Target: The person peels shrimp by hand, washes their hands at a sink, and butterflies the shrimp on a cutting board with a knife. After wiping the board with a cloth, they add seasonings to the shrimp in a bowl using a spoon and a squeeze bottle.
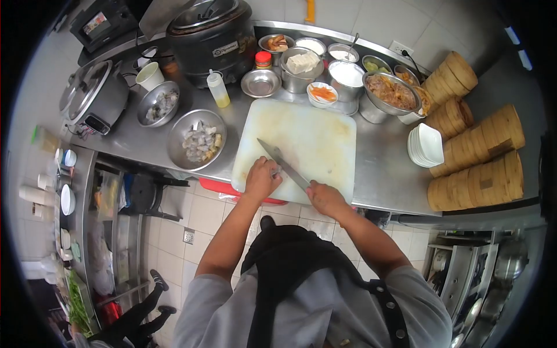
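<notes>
My right hand point(326, 198) is closed round the handle of a kitchen knife point(288, 168), whose blade slants up and left across the white cutting board point(325, 124). Near the board's front edge, my left hand point(262, 178) has its fingers curled together beside the blade. At its fingertips a small greyish piece shows, looking like a raw shrimp point(276, 171), mostly hidden by the fingers. A faint wet smear lies on the board behind the blade. Left of the board stands a large steel bowl point(176, 141) of raw shrimp; a smaller steel bowl point(143, 119) with more shrimp is behind it.
Behind the board are a squeeze bottle point(218, 90), an empty steel bowl point(261, 83), a tofu pot point(296, 80) and a meat bowl point(392, 94). Stacked white dishes point(428, 145) and bamboo steamers point(476, 182) stand right. Another person's legs point(139, 313) show lower left.
</notes>
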Tool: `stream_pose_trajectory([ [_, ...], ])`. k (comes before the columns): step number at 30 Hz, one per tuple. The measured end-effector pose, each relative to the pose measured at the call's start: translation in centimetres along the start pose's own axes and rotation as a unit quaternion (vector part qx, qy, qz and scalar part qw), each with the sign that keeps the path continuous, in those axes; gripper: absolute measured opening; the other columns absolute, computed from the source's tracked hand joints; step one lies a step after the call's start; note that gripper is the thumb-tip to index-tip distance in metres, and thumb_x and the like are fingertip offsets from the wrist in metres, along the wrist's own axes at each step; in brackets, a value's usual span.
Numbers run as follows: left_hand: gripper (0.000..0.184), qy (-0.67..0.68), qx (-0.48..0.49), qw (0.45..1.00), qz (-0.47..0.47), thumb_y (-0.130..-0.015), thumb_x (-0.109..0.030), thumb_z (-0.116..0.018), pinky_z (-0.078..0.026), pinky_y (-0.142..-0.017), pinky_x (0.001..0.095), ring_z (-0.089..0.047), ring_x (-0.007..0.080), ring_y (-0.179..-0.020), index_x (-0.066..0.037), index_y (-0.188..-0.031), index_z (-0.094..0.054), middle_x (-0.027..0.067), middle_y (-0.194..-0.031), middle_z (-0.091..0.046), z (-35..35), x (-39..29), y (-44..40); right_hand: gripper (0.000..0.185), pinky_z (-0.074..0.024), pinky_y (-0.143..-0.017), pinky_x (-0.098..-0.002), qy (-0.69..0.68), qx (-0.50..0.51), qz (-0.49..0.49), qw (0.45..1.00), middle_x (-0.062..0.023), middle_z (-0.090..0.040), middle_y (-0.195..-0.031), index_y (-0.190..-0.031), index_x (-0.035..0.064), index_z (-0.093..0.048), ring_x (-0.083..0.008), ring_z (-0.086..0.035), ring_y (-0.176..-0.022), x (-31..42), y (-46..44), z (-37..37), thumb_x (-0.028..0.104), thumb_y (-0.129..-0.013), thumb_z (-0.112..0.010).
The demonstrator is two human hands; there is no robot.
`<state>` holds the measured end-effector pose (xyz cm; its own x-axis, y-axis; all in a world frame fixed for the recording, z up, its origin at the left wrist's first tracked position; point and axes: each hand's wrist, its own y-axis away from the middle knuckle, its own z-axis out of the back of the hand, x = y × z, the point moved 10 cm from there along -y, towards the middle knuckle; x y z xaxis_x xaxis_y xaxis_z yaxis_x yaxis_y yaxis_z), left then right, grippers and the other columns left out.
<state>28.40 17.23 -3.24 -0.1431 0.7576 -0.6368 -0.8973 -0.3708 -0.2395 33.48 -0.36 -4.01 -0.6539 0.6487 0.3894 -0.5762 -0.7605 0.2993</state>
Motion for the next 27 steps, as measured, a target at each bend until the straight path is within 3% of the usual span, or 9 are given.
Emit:
stream_pose_trajectory([
  [2, 0.021, 0.029, -0.014, 0.999, 0.025, -0.068, -0.007, -0.07, -0.049, -0.077, 0.0437, -0.058, 0.0348, -0.087, -0.001, -0.086, -0.061, 0.0146, -0.092, -0.056, -0.2, 0.2, 0.6, 0.027, -0.0497, -0.072, -0.0513, -0.058, -0.007, -0.001, 0.998, -0.0224, -0.065, -0.078, -0.099, -0.0012, -0.053, -0.0414, -0.065, -0.078, -1.1, 0.3, 0.9, 0.025, -0.098, -0.045],
  [4, 0.02, 0.053, -0.066, 0.995, 0.06, -0.068, -0.006, -0.07, -0.051, -0.068, 0.0405, -0.06, 0.0318, -0.074, -0.001, -0.085, -0.06, 0.0151, -0.085, -0.056, 0.5, 0.7, 1.2, 0.027, -0.0498, -0.072, -0.051, -0.036, -0.013, -0.005, 0.999, -0.0228, -0.065, -0.077, -0.098, -0.0009, -0.054, -0.0416, -0.065, -0.077, -1.8, 1.0, 1.8, 0.025, -0.098, -0.046],
  [7, 0.019, 0.094, -0.058, 0.989, 0.101, -0.069, -0.006, -0.068, -0.05, -0.073, 0.0438, -0.059, 0.0364, -0.082, 0.0, -0.085, -0.059, 0.0165, -0.088, -0.056, 0.3, 1.4, 2.0, 0.027, -0.0497, -0.071, -0.0509, -0.004, -0.02, -0.002, 1.0, -0.0233, -0.064, -0.076, -0.095, -0.0004, -0.054, -0.0417, -0.064, -0.075, -1.3, 2.5, 3.1, 0.025, -0.098, -0.046],
  [14, 0.018, 0.09, -0.059, 0.992, 0.071, -0.069, -0.004, -0.065, -0.049, -0.072, 0.0443, -0.058, 0.0379, -0.081, 0.0, -0.084, -0.058, 0.0175, -0.087, -0.055, 0.2, 1.4, 2.1, 0.027, -0.0496, -0.069, -0.0508, 0.048, 0.02, 0.057, 0.997, -0.0232, -0.064, -0.074, -0.094, -0.0013, -0.052, -0.0417, -0.064, -0.074, 2.3, 5.8, 4.7, 0.024, -0.098, -0.045],
  [16, 0.018, 0.068, -0.094, 0.993, 0.034, -0.069, -0.002, -0.068, -0.048, -0.062, 0.0387, -0.058, 0.0305, -0.069, 0.0, -0.082, -0.056, 0.0149, -0.081, -0.055, 0.7, 0.9, 2.2, 0.027, -0.0497, -0.069, -0.0508, 0.049, 0.035, 0.059, 0.996, -0.0236, -0.064, -0.074, -0.094, -0.0016, -0.052, -0.042, -0.064, -0.074, 2.4, 6.6, 5.4, 0.024, -0.098, -0.046],
  [20, 0.018, 0.077, -0.115, 0.99, 0.026, -0.069, -0.002, -0.068, -0.048, -0.062, 0.0385, -0.058, 0.0307, -0.069, 0.0, -0.081, -0.056, 0.0153, -0.081, -0.055, 1.1, 1.0, 2.3, 0.028, -0.0495, -0.07, -0.0511, 0.047, 0.069, 0.063, 0.995, -0.0246, -0.063, -0.075, -0.094, -0.0025, -0.051, -0.043, -0.064, -0.076, 1.8, 7.0, 5.3, 0.025, -0.098, -0.046],
  [27, 0.021, 0.057, -0.081, 0.994, 0.04, -0.068, -0.002, -0.07, -0.049, -0.066, 0.0413, -0.059, 0.0352, -0.074, 0.0, -0.083, -0.055, 0.0167, -0.083, -0.057, 1.0, 0.9, 2.1, 0.031, -0.049, -0.071, -0.0527, -0.026, 0.036, 0.05, 0.998, -0.0263, -0.064, -0.078, -0.099, -0.0026, -0.053, -0.0449, -0.063, -0.08, 0.5, 0.3, -2.1, 0.027, -0.099, -0.044],
])
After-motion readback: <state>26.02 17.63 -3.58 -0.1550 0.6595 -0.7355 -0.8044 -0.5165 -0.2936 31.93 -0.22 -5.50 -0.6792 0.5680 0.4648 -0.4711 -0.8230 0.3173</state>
